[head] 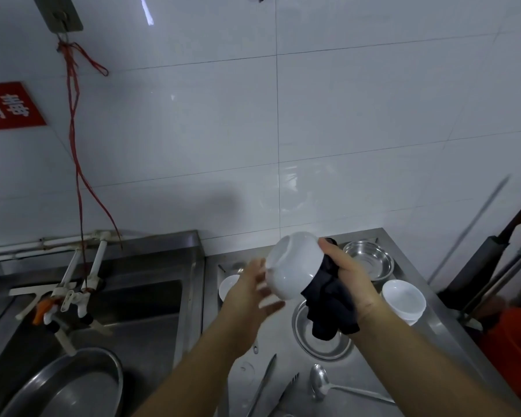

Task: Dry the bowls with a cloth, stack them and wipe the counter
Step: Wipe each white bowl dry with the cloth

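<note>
Both forearms are reaching over the steel counter (427,320). Right hand (348,273) is gripping a dark cloth (328,308) stuffed into a white bowl (294,266), tipped leftward. Left hand (250,291) is hovering beside it, fingers spread, blurred.

White bowl (295,266), dark navy cloth (331,308), steel-grey counter (403,365), red sign (9,105), orange bucket (515,341)

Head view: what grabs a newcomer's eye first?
The white bowl, tipped on its side in mid-air above the steel counter, with the right hand holding a dark cloth at its mouth and the left hand open beside it. Next, the red cord hanging down the tiled wall to the taps.
</note>
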The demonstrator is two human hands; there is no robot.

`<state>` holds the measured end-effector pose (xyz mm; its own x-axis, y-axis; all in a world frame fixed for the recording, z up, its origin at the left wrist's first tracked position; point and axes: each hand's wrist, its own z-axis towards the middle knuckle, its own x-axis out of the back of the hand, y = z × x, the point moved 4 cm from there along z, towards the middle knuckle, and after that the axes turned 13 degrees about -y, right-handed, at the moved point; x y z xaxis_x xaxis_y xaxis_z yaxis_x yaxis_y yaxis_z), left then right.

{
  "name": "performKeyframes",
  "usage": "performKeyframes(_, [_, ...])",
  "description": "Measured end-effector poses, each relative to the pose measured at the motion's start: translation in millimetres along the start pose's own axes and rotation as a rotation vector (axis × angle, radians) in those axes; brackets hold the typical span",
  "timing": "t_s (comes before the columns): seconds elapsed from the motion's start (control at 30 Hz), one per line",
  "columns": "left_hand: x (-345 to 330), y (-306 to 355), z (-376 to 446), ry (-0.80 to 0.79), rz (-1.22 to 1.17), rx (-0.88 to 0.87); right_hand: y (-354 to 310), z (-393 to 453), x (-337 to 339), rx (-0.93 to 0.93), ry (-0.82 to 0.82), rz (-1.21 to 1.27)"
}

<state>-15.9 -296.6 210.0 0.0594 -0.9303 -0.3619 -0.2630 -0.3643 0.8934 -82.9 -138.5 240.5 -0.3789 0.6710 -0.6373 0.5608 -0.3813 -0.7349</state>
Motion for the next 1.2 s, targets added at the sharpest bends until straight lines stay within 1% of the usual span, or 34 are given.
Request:
performKeyframes(0.07, [-1.8,-15.5,-4.2,-0.046,-0.228,0.160,1.4,0.5,4.9,0.005,0.010,0.040])
performKeyframes(0.1, [-3.7,-20.0,-6.9,-0.079,-0.328,0.179,2.2,1.1,7.2,0.024,0.008,0.057])
performKeyframes(0.13, [-3.8,-21.7,-8.0,-0.099,-0.425,0.162,3.6,2.3,9.6,0.048,-0.001,0.069])
performKeyframes(0.2, [-3.0,-17.3,-6.8,-0.091,-0.576,0.060,8.3,3.5,11.3,0.068,-0.008,0.065])
performKeyframes(0.27, [-1.4,-8.6,-3.6,-0.077,-0.624,-0.045,15.8,8.0,13.6,0.055,-0.004,0.065])
performKeyframes(0.37, [1.1,4.8,0.4,-0.049,-0.668,-0.145,26.4,10.8,14.0,0.014,-0.055,0.115])
performKeyframes(0.4, [3.0,10.0,1.3,-0.042,-0.681,-0.172,30.3,11.3,14.9,-0.012,-0.041,0.113])
performKeyframes(0.43, [4.3,15.4,1.9,-0.034,-0.691,-0.195,33.1,10.9,16.1,-0.041,0.008,0.068])
performKeyframes(0.47, [5.9,20.2,1.9,-0.020,-0.691,-0.214,34.5,9.6,19.3,-0.060,0.094,-0.014])
performKeyframes(0.53, [10.6,27.7,0.1,0.029,-0.640,-0.238,30.2,5.2,25.3,-0.045,0.295,-0.206])
performKeyframes(0.57, [13.7,30.8,-1.2,0.053,-0.597,-0.245,24.5,2.8,24.8,-0.010,0.345,-0.220])
performKeyframes(0.63, [18.2,33.4,-2.8,0.099,-0.489,-0.228,8.1,1.0,19.3,0.130,0.345,-0.169])
performKeyframes(0.67, [18.0,32.8,-3.4,0.113,-0.410,-0.208,-1.0,-0.5,13.4,0.214,0.316,-0.178])
performKeyframes(0.7, [15.1,31.9,-3.9,0.113,-0.318,-0.180,-10.2,-2.6,4.5,0.304,0.265,-0.246])
performKeyframes(0.73, [11.0,30.5,-4.3,0.096,-0.224,-0.152,-17.7,-4.7,-5.9,0.384,0.202,-0.368])
performKeyframes(0.8, [0.4,27.3,-5.8,0.015,-0.084,-0.116,-22.1,-10.6,-28.1,0.482,0.033,-0.715])
performKeyframes(0.87, [-7.5,26.8,-9.4,-0.087,-0.021,-0.115,-22.3,-17.0,-47.4,0.590,-0.114,-1.177])
performKeyframes(0.9, [-9.0,28.2,-12.2,-0.124,0.009,-0.120,-20.4,-17.6,-53.0,0.682,-0.190,-1.423])
performKeyframes(0.93, [-8.8,29.5,-14.6,-0.147,0.055,-0.119,-17.4,-17.1,-57.0,0.743,-0.275,-1.610])
performKeyframes(0.97, [-8.6,30.1,-17.0,-0.171,0.096,-0.116,-15.8,-15.5,-58.6,0.754,-0.337,-1.720])
performKeyframes(1.0, [-8.1,30.1,-19.2,-0.196,0.111,-0.110,-16.6,-14.1,-59.1,0.737,-0.377,-1.755])
performKeyframes(1.03, [-8.2,29.4,-21.0,-0.216,0.090,-0.097,-18.5,-12.1,-58.0,0.724,-0.388,-1.739])
performKeyframes(1.07, [-9.0,28.5,-22.6,-0.241,0.065,-0.081,-21.2,-10.6,-56.7,0.718,-0.360,-1.696])
performKeyframes(1.13, [-12.0,26.7,-25.6,-0.281,0.066,-0.062,-26.4,-7.3,-52.2,0.693,-0.231,-1.545])
performKeyframes(1.2, [-13.7,26.5,-27.4,-0.292,0.109,-0.069,-33.2,-0.7,-46.0,0.611,-0.114,-1.298])
